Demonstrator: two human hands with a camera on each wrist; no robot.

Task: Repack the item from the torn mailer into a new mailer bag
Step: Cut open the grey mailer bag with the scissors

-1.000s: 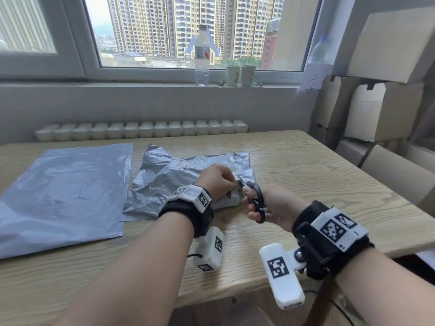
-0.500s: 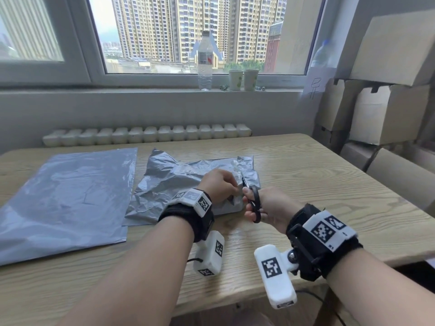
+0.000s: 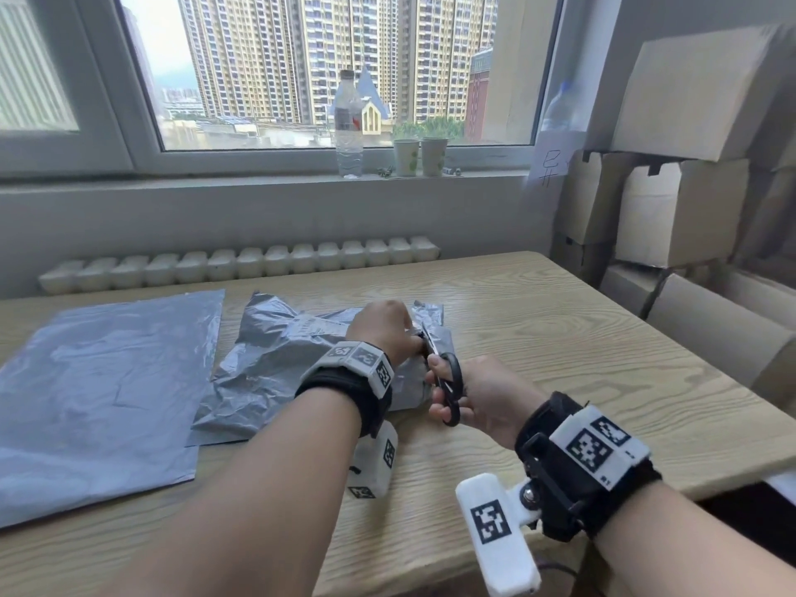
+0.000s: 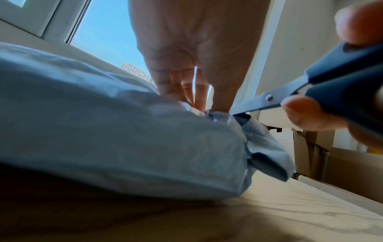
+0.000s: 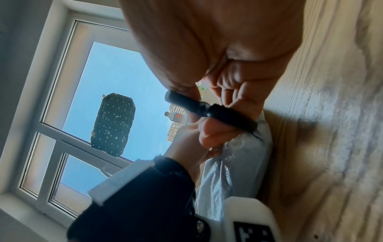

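A crumpled grey torn mailer [image 3: 275, 359] lies mid-table with something bulky inside. My left hand [image 3: 387, 333] pinches its right end, fingertips pressed into the plastic [image 4: 182, 93]. My right hand [image 3: 478, 398] grips black-handled scissors [image 3: 448, 385], fingers through the loops [image 5: 209, 111]. The blades [image 4: 259, 103] point away from me and meet the mailer's end [image 4: 234, 117] right beside my left fingers. A flat new grey mailer bag [image 3: 99, 381] lies to the left, its edge tucked under the torn one. The packed item is hidden inside the plastic.
The wooden table [image 3: 560, 338] has bare surface to the right and front. Stacked cardboard boxes [image 3: 672, 209] stand at the right. A water bottle [image 3: 349, 127] and two paper cups [image 3: 420, 157] sit on the window sill behind a radiator.
Both hands have shifted a little farther along the mailer's right end, away from me. The scissors moved forward with them, the blades now deeper into the plastic.
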